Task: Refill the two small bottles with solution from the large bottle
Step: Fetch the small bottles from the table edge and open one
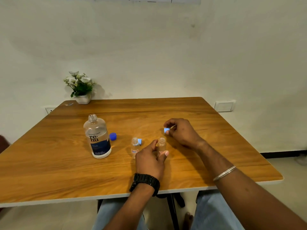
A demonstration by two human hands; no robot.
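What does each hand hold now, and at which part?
The left hand grips one small bottle around its lower body. The right hand pinches a light blue cap by its sides at the fingertips.

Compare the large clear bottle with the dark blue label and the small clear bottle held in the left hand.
The large clear labelled bottle stands free on the wooden table; the small clear bottle is pinched by the left hand. The large one is far taller and wider. Both are upright and uncapped.
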